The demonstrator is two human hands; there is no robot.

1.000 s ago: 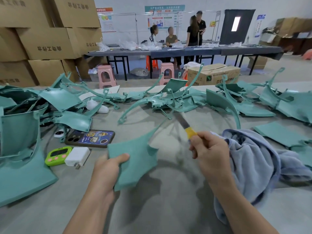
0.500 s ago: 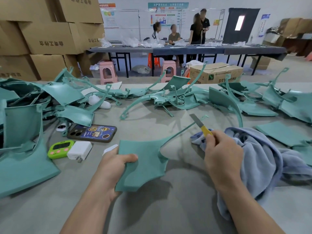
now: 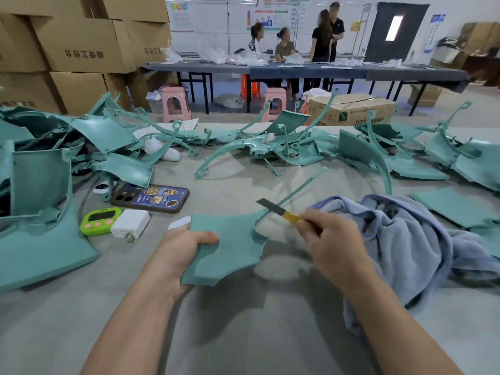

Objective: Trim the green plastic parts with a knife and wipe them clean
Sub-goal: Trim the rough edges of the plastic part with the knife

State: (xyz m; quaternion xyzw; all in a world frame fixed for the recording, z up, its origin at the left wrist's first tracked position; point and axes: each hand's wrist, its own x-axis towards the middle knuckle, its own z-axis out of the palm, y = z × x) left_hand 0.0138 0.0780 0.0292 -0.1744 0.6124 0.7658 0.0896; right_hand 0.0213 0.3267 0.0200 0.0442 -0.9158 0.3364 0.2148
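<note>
Left hand (image 3: 184, 253) grips the green part (image 3: 230, 247), right hand (image 3: 332, 244) pinches the knife (image 3: 273, 208) at its thin arm; a slip could reach the gripping thumb

Flat green plastic part (image 3: 227, 247) held tilted; knife (image 3: 278, 211) blade touches its thin arm.

Non-task items, left centre and background.
Phone (image 3: 149, 198), green timer (image 3: 100, 221) and white charger (image 3: 130, 223) lie grouped at left centre; boxes (image 3: 78, 44) upper left; pink stools (image 3: 175, 102), long table (image 3: 297, 71) and people (image 3: 322, 33) top centre; dark door (image 3: 411, 36) upper right.
</note>
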